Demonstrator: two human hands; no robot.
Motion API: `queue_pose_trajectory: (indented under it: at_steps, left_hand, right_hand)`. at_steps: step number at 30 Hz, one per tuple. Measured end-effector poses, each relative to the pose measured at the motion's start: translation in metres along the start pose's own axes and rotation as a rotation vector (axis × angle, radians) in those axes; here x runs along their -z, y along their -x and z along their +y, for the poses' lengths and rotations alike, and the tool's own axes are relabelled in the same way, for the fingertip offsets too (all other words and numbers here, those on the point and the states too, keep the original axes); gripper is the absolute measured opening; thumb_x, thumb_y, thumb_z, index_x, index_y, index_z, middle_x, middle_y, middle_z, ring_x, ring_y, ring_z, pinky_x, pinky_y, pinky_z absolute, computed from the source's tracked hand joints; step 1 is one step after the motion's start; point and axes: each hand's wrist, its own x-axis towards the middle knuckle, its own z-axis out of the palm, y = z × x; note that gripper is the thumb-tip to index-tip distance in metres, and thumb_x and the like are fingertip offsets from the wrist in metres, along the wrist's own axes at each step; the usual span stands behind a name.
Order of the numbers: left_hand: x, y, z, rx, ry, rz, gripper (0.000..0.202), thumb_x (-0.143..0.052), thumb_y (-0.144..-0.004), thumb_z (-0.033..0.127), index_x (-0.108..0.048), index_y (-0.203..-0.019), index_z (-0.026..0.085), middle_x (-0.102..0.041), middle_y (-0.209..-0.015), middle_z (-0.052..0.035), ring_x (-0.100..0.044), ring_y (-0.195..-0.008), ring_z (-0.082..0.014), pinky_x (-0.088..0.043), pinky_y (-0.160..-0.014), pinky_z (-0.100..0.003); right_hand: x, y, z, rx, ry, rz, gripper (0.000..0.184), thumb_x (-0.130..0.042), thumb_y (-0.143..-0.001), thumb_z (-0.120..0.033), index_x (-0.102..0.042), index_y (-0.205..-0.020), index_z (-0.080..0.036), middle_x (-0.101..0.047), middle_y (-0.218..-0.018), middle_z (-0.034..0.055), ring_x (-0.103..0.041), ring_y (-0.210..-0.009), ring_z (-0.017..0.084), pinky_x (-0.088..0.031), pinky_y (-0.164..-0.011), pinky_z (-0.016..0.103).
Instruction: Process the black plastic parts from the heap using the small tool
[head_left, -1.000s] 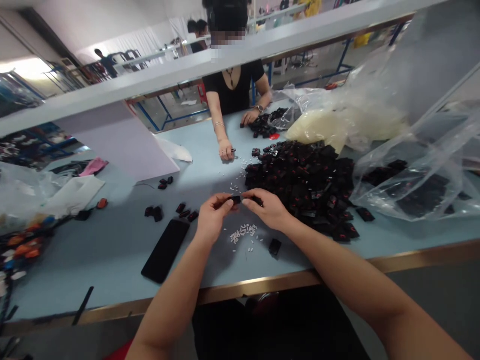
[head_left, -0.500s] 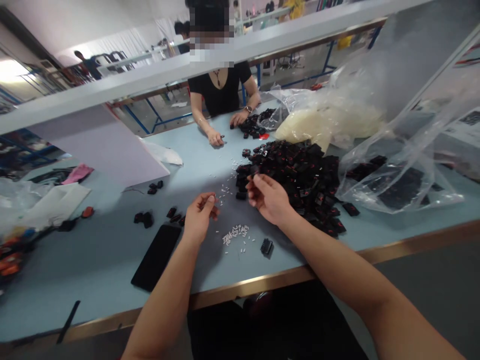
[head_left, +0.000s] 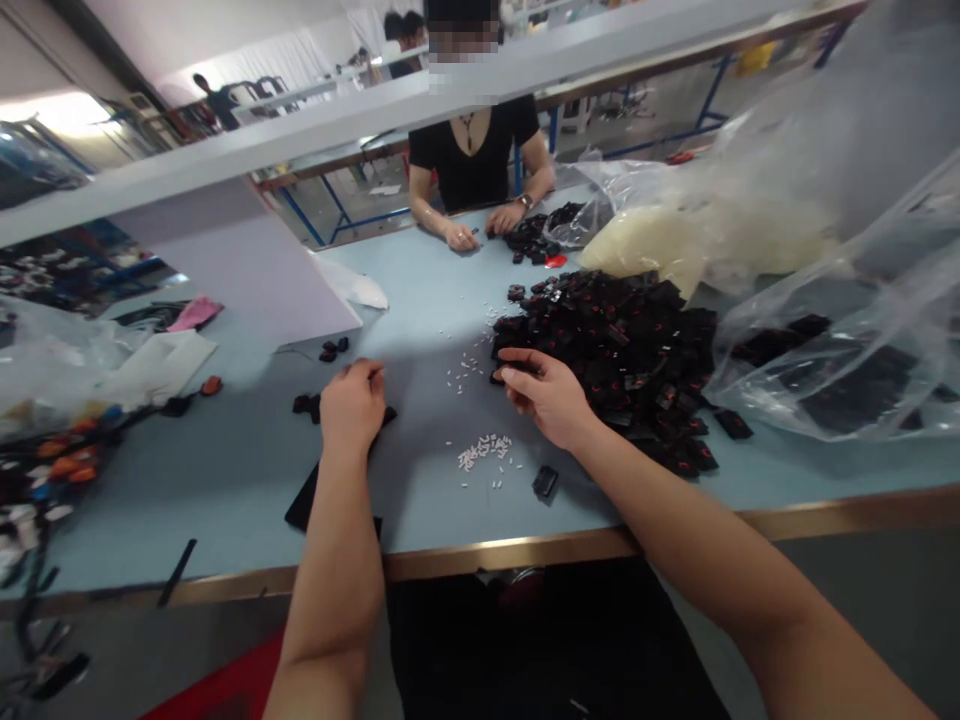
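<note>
My left hand point(head_left: 352, 402) is over the left part of the table, its fingers curled and mostly turned from view. Whatever they may hold is hidden. Under and beside it lie small black plastic connector housings point(head_left: 303, 404) and a flat black phone-like slab point(head_left: 301, 502), partly covered by my forearm. My right hand point(head_left: 546, 396) hovers at the left edge of a large heap of black housings point(head_left: 622, 330). Its thumb and index finger are apart, with no held piece plainly visible. Between my hands is a small pile of white pins point(head_left: 484, 452). A single black housing point(head_left: 545, 484) lies near the front edge.
Clear plastic bags point(head_left: 817, 370) stand right of the heap. A white divider panel point(head_left: 247, 260) rises at left, under a shelf bar point(head_left: 315, 125). Orange and black parts point(head_left: 71, 460) lie far left. Across the table, a co-worker's hands point(head_left: 461, 237) handle small parts.
My left hand has moved left, away from my right hand, over the black housings. My right hand's thumb and index finger have spread; the dark piece seen at its fingertips no longer shows. The view has shifted.
</note>
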Motion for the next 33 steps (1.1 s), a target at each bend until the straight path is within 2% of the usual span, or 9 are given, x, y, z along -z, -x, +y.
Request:
queue_pose_trajectory:
  at_steps: [3, 6, 10, 13, 16, 19, 23, 29, 33]
  left_hand:
    - [0.007, 0.002, -0.02, 0.039, -0.21, -0.137, 0.02, -0.056, -0.085, 0.028, -0.074, -0.09, 0.021, -0.073, -0.089, -0.0138, -0.067, -0.082, -0.0304, -0.048, -0.074, -0.039]
    - [0.004, 0.005, -0.027, 0.023, -0.259, -0.295, 0.013, -0.066, -0.079, 0.032, -0.075, -0.084, 0.023, -0.074, -0.085, -0.0133, -0.067, -0.077, -0.0307, -0.048, -0.069, -0.038]
    - [-0.003, 0.008, -0.02, -0.065, -0.307, -0.484, 0.017, -0.071, -0.075, 0.028, -0.075, -0.091, 0.026, -0.074, -0.099, -0.0111, -0.067, -0.089, -0.0289, -0.049, -0.073, -0.035]
    - [-0.003, 0.01, -0.012, -0.055, -0.386, -0.558, 0.022, -0.068, -0.076, 0.022, -0.073, -0.098, 0.025, -0.073, -0.105, -0.0132, -0.067, -0.094, -0.0307, -0.05, -0.076, -0.037]
    - [-0.003, 0.012, -0.005, -0.036, -0.43, -0.583, 0.025, -0.064, -0.079, 0.02, -0.071, -0.103, 0.021, -0.071, -0.108, -0.018, -0.067, -0.098, -0.0343, -0.051, -0.078, -0.041]
    - [-0.004, 0.014, 0.002, -0.047, -0.428, -0.579, 0.034, -0.056, -0.082, 0.017, -0.066, -0.115, 0.017, -0.07, -0.108, -0.0209, -0.067, -0.1, -0.0348, -0.051, -0.082, -0.043]
    - [-0.003, 0.015, 0.011, -0.049, -0.425, -0.534, 0.043, -0.049, -0.083, 0.013, -0.059, -0.124, 0.015, -0.068, -0.109, -0.0227, -0.067, -0.101, -0.0355, -0.05, -0.083, -0.044]
    - [-0.003, 0.015, 0.019, -0.082, -0.479, -0.445, 0.034, -0.052, -0.083, 0.019, -0.064, -0.115, 0.015, -0.068, -0.108, -0.0221, -0.065, -0.102, -0.0383, -0.048, -0.085, -0.048]
    - [-0.008, 0.016, 0.02, -0.094, -0.431, -0.407, 0.032, -0.054, -0.081, 0.02, -0.065, -0.111, 0.015, -0.067, -0.104, -0.0227, -0.064, -0.099, -0.0397, -0.047, -0.085, -0.051]
  right_hand:
    - [0.0, 0.003, 0.002, 0.023, 0.077, -0.023, 0.041, -0.069, -0.08, -0.046, -0.065, -0.107, -0.015, -0.065, -0.082, 0.0025, -0.049, -0.056, 0.009, -0.035, -0.045, 0.022]
    - [0.0, 0.006, 0.004, 0.059, 0.16, -0.073, 0.046, -0.058, -0.088, -0.055, -0.067, -0.11, -0.016, -0.063, -0.079, 0.0021, -0.049, -0.058, 0.01, -0.038, -0.049, 0.023]
    - [0.003, 0.008, 0.006, 0.16, 0.351, -0.191, 0.054, -0.044, -0.095, -0.062, -0.071, -0.113, -0.018, -0.063, -0.081, 0.004, -0.055, -0.067, 0.014, -0.048, -0.063, 0.029]
    - [0.007, 0.006, 0.006, 0.298, 0.556, -0.261, 0.058, -0.037, -0.098, -0.062, -0.076, -0.089, -0.019, -0.066, -0.091, 0.0078, -0.061, -0.082, 0.018, -0.049, -0.079, 0.034]
    - [0.008, 0.004, 0.008, 0.391, 0.675, -0.279, 0.059, -0.035, -0.1, -0.057, -0.065, -0.068, -0.018, -0.067, -0.092, 0.0093, -0.062, -0.089, 0.02, -0.047, -0.085, 0.035]
    - [0.006, 0.002, 0.012, 0.474, 0.797, -0.309, 0.044, -0.037, -0.102, -0.045, -0.061, -0.078, -0.017, -0.063, -0.085, 0.008, -0.06, -0.083, 0.02, -0.047, -0.08, 0.034]
    - [0.004, 0.004, 0.012, 0.573, 1.047, -0.498, 0.025, -0.042, -0.101, -0.026, -0.063, -0.092, -0.016, -0.062, -0.094, 0.0098, -0.057, -0.087, 0.019, -0.046, -0.081, 0.032]
    - [0.001, 0.01, 0.007, 0.503, 1.54, -0.715, 0.013, -0.064, -0.092, -0.028, -0.07, -0.096, -0.016, -0.066, -0.096, 0.0098, -0.062, -0.088, 0.022, -0.043, -0.08, 0.033]
    - [-0.003, 0.013, 0.009, 0.447, 1.671, -0.736, 0.017, -0.061, -0.094, -0.028, -0.07, -0.1, -0.016, -0.067, -0.099, 0.0117, -0.063, -0.09, 0.023, -0.043, -0.079, 0.032]
